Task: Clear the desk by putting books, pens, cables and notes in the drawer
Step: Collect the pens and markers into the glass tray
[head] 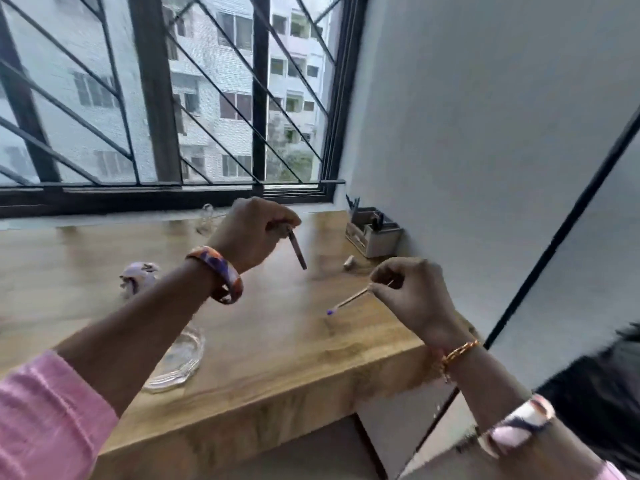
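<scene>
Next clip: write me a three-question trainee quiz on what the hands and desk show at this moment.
1. True or false: the left hand grips a dark pen that points down over the desk.
2. What does the right hand pinch? A) a cable B) a thin pen with a blue tip C) a note
3. Fill in: the organizer stands at the desk's far right, against the ____.

Key: 1 true; 2 B; 3 wall.
</scene>
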A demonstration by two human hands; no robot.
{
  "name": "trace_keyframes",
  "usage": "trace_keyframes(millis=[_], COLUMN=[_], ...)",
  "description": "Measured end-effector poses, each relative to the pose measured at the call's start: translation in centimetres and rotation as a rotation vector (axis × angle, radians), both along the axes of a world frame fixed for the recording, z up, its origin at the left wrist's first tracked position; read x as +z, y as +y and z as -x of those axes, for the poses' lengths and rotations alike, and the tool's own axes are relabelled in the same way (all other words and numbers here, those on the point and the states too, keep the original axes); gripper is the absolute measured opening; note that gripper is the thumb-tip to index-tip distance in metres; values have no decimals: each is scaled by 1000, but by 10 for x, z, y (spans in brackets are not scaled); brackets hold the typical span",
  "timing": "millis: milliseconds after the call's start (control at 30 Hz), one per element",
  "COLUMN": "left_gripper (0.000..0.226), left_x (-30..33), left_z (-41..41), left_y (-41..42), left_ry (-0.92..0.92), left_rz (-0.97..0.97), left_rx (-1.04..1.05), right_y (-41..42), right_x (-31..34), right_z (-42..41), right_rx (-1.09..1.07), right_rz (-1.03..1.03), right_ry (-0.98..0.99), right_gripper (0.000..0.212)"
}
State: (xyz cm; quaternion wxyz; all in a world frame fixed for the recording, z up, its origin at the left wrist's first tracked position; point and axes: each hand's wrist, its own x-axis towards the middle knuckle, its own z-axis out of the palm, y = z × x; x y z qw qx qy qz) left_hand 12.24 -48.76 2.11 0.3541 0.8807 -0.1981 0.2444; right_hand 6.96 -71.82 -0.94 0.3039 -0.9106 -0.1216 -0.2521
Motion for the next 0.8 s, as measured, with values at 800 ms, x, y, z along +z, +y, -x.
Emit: trace_keyframes(millis=[800], left_gripper=[18], left_x=[0], left_z=[-334], left_y=[-190], left_ry=[43], left_rz=[-155], left_rx=[-32], right_y=[-100], right_x=[19], right_z=[-349], right_rx=[-135], right_rz=[152], right_ry=[-162], right_gripper=[12])
